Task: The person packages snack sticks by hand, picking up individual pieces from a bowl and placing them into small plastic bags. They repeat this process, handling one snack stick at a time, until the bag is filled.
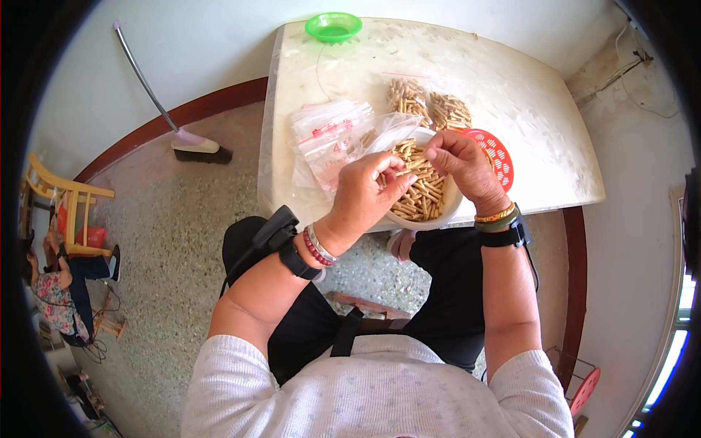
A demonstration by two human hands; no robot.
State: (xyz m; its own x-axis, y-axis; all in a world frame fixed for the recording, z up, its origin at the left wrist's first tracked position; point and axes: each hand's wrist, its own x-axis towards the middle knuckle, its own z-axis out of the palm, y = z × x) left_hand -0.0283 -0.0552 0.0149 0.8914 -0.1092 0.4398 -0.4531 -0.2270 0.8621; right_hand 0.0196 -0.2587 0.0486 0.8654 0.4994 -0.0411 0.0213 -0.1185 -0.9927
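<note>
Both hands at work over white bowl [432, 223], at middle of tabletop's [540, 95] near edge. Left hand [365, 193] curled, fingertips pinched on a small bunch of wooden sticks [420, 191]. Right hand [460, 162] pinched on the same bunch from the other side.

Probably best done this way:
- Hold bunch low over bowl, so drops land back in.
- Square the stick ends before tightening.
- Pinch near mid-length, not at tips.

Counts:
- 1 white bowl, heaped with loose sticks, too many to count.
- 2 filled bags of sticks [429, 106], mid-tabletop beyond bowl.
- 1 red basket [502, 157], just right of bowl.
- 1 green basket [334, 27], far left corner.
- Pile of empty zip bags [328, 135], left of bowl, number unreadable.
</note>
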